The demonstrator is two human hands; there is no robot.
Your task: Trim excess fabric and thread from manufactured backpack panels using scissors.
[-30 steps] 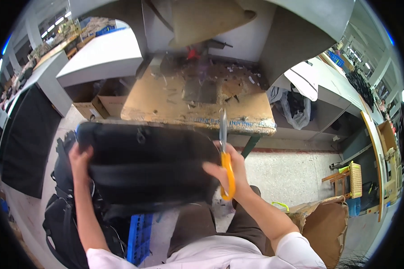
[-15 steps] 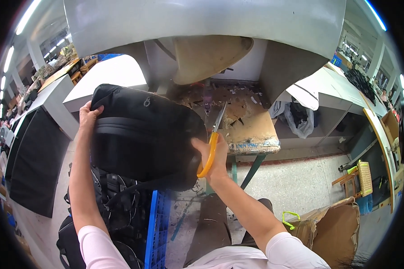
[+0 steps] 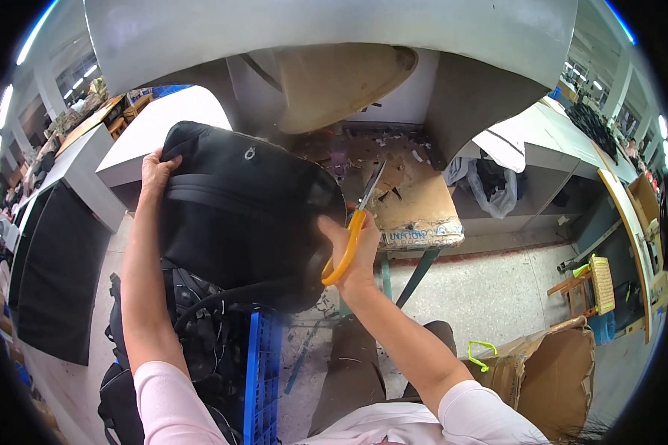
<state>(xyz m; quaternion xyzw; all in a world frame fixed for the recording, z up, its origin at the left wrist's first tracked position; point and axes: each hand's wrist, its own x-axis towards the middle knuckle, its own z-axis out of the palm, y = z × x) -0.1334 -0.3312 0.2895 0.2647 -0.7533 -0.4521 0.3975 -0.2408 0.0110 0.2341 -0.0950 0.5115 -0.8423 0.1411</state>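
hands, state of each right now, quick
Left hand: closed on the left edge of the bag.
Right hand: holding scissors, thumb at the bag's right side.

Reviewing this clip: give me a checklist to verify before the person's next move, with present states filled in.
1. Left hand gripping the black fabric bag at its upper left corner: ok.
2. Orange-handled metal scissors held in the right hand: ok.
3. Scissor blades pointing away from the bag: ok.
4. Worn tan wooden table free of scraps: not ok, dark scraps lie there.
5. Right fingers' grip behind the bag: cannot tell, hidden.
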